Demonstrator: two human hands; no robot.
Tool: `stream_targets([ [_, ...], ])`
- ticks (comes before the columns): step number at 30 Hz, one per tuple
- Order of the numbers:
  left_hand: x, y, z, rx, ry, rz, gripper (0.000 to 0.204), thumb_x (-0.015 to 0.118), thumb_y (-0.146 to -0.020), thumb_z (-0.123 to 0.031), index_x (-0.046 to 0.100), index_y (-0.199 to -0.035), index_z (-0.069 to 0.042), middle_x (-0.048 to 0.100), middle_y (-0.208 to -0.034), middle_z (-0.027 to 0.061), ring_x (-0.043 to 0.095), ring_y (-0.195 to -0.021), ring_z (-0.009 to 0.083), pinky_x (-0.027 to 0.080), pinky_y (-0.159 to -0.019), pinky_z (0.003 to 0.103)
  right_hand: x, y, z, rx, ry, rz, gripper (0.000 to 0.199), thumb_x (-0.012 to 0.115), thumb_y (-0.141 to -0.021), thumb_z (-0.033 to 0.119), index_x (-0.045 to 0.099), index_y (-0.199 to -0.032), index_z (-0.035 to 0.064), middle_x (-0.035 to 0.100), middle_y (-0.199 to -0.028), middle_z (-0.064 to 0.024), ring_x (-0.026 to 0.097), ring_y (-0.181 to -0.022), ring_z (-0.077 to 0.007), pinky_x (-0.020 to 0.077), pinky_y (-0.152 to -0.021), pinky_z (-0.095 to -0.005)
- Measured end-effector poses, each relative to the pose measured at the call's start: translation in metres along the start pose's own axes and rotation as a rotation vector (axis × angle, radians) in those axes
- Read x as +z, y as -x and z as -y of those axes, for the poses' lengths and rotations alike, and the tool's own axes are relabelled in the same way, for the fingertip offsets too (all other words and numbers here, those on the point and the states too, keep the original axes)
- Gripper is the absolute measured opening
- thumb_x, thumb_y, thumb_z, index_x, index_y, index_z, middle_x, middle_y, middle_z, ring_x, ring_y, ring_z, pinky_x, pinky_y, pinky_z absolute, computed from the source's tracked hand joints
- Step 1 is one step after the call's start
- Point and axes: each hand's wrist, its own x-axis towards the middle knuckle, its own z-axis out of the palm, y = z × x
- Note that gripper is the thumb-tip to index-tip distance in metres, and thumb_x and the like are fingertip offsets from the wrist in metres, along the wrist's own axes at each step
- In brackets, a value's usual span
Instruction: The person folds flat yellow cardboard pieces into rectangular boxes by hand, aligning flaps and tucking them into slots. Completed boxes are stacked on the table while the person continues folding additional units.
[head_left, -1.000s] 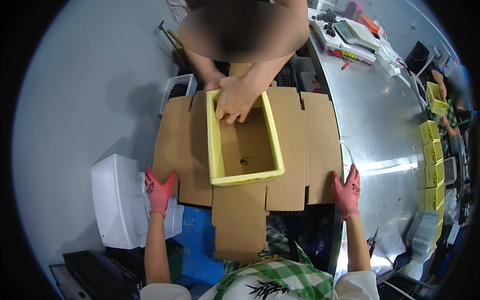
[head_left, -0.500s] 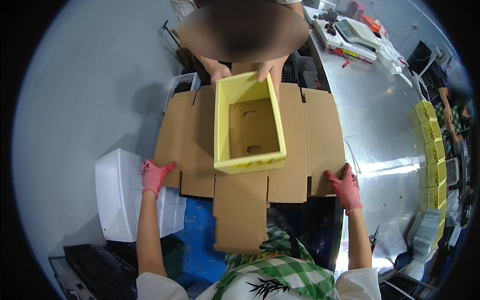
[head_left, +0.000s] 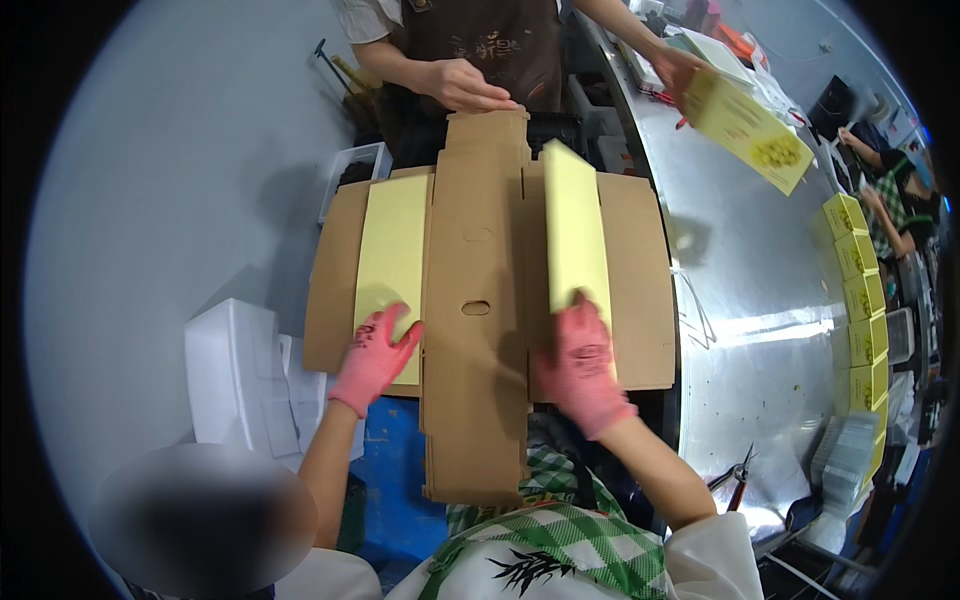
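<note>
A brown cardboard blank [head_left: 478,400] lies unfolded in front of me, with a handle slot in its middle panel. Two pale yellow strips lie over it; whether they are attached to it I cannot tell. My left hand [head_left: 375,355], in a pink glove, rests with thumb and fingers apart on the left strip [head_left: 392,240]. Also gloved in pink, my right hand [head_left: 585,365] is at the near end of the right strip [head_left: 577,235], which looks tilted. Motion smears its fingers. At upper right, a co-worker's hand [head_left: 682,75] holds a yellow printed box [head_left: 750,130].
The co-worker's other hand [head_left: 465,85] is by the blank's far flap. A metal table [head_left: 740,370] runs along the right, with a row of yellow boxes [head_left: 862,300] and pliers [head_left: 740,480]. White foam containers [head_left: 235,370] stand at left. A blurred oval covers the lower left.
The co-worker has moved the yellow box off the blank to the upper right. My hands have left the blank's outer flaps and moved inward to the yellow strips, which now show.
</note>
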Motion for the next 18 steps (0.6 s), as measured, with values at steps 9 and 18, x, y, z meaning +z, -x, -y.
stream_targets([
  [9,0.027,-0.013,0.058,-0.273,-0.135,-0.166,0.080,0.073,-0.069,-0.059,0.052,-0.114,0.004,0.052,-0.118,0.0212,0.047,-0.110,0.0366,0.040,-0.095,0.047,-0.010,0.022,-0.043,0.421,-0.333,-0.035,0.065,0.072,-0.081,0.031,0.042,-0.125,-0.0046,0.048,-0.123,-0.0259,0.049,-0.113,-0.0389,0.0414,-0.095,-0.0439],
  [18,-0.019,-0.039,0.018,-0.214,0.377,0.084,0.080,0.081,-0.070,-0.017,0.036,-0.135,-0.001,0.057,-0.120,0.0163,0.061,-0.103,0.0269,0.051,-0.085,0.035,-0.030,-0.030,-0.067,0.484,-0.755,0.154,0.065,0.076,-0.075,0.023,0.045,-0.126,-0.0031,0.061,-0.105,-0.0148,0.060,-0.096,-0.0227,0.0498,-0.082,-0.0338],
])
